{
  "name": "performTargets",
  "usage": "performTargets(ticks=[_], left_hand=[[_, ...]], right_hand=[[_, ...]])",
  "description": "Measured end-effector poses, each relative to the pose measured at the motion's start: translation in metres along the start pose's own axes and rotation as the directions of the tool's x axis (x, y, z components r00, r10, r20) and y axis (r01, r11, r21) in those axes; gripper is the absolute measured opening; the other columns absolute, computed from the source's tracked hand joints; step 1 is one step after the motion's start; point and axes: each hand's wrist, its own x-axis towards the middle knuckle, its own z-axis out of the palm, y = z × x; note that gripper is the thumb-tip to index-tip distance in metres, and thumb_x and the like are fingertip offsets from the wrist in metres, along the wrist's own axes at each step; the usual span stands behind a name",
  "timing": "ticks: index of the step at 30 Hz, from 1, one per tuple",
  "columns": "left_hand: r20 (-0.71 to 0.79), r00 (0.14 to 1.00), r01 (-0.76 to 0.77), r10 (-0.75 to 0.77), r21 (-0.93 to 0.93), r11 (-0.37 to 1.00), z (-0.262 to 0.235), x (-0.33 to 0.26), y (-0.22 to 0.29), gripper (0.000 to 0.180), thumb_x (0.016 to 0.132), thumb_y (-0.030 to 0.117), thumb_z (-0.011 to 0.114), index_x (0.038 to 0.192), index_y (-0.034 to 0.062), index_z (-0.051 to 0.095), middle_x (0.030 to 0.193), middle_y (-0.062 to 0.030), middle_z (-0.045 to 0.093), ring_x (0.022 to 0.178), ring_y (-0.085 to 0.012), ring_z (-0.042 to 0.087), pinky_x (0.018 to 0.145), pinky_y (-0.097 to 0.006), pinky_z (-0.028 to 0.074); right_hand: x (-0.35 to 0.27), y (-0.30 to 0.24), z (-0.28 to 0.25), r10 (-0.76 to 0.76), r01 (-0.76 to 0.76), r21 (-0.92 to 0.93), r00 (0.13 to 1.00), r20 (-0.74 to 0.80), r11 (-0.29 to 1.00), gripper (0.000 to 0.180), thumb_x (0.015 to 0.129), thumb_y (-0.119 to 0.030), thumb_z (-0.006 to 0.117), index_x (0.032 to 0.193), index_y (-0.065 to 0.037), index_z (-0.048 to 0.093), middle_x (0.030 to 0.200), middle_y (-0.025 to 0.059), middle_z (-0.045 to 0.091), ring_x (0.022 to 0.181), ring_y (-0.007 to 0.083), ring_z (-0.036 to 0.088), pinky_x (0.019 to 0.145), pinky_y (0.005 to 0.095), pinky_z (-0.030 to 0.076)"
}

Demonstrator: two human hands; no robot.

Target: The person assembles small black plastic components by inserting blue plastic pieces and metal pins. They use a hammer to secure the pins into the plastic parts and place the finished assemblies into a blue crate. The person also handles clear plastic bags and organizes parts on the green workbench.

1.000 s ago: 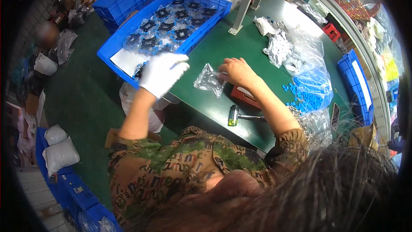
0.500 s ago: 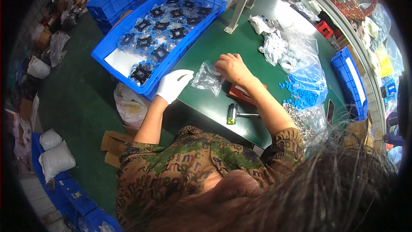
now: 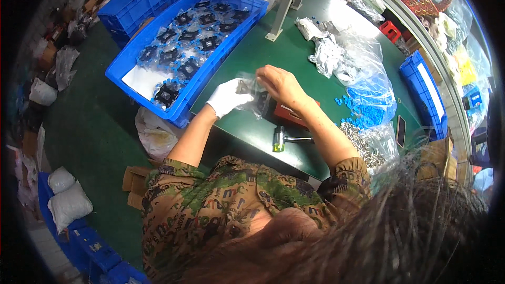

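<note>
A clear plastic bag (image 3: 258, 107) lies on the green table between my hands, with a dark shape showing through it. My left hand (image 3: 225, 99), in a white glove, grips the bag's left side with its thumb over the plastic. At the upper right edge of the bag my bare right hand (image 3: 280, 83) is closed, its fingertips on the plastic and partly hidden. Just below my right hand sits a red box-like block (image 3: 290, 113). A hammer (image 3: 279, 139) with a black and yellow-green head lies near the table's front edge.
Left of the table, a blue crate (image 3: 184, 85) holds several bagged black cross-shaped parts. To the right lie blue plastic pieces (image 3: 366, 111), metal pieces (image 3: 355, 135) and a phone (image 3: 401, 130). A metal post (image 3: 284, 8) stands at the back.
My left hand has moved right onto the bag and closed on it. A dark shape now shows in the bag. My right hand stays at the bag's edge. The view has shifted slightly.
</note>
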Motion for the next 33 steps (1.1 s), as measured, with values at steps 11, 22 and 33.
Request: performTargets(ticks=[11, 22, 33], left_hand=[[-0.045, 0.999, -0.021, -0.018, -0.740, 0.672, 0.042, 0.014, 0.042, 0.028, 0.095, 0.002, 0.068, 0.123, 0.0033, 0.066, 0.113, -0.0044, 0.070, 0.099, -0.0162, 0.067, 0.088, -0.030, 0.055], [0.316, 0.945, 0.315, 0.078, -0.949, 0.033, 0.074, 0.026, 0.040, 0.034, 0.102, 0.007, 0.055, 0.135, 0.0108, 0.063, 0.103, -0.0075, 0.070, 0.089, -0.0229, 0.069, 0.079, -0.045, 0.059], [0.286, 0.937, 0.282, 0.201, -0.958, 0.046, 0.075, 0.033, 0.018, 0.034, 0.112, 0.024, 0.046, 0.140, 0.0111, 0.060, 0.103, -0.0067, 0.069, 0.093, -0.0220, 0.068, 0.090, -0.048, 0.060]], right_hand=[[-0.034, -0.016, -0.018, 0.617, -0.585, 0.461, 0.781, 0.098, 0.667, 0.035, 0.103, -0.034, 0.068, 0.096, -0.001, 0.072, 0.072, -0.0003, 0.066, 0.067, 0.0070, 0.060, 0.062, 0.0258, 0.051], [-0.113, -0.002, -0.046, 0.878, 0.068, 0.997, 0.478, -0.005, -0.031, 0.022, 0.104, -0.031, 0.067, 0.098, -0.009, 0.064, 0.080, 0.0028, 0.064, 0.069, 0.0177, 0.064, 0.063, 0.0331, 0.054], [-0.197, 0.145, -0.181, 0.472, -0.698, -0.464, 0.713, -0.518, 0.546, 0.017, 0.087, -0.008, 0.068, 0.104, -0.007, 0.068, 0.104, 0.0148, 0.068, 0.095, 0.0338, 0.070, 0.082, 0.0434, 0.056]])
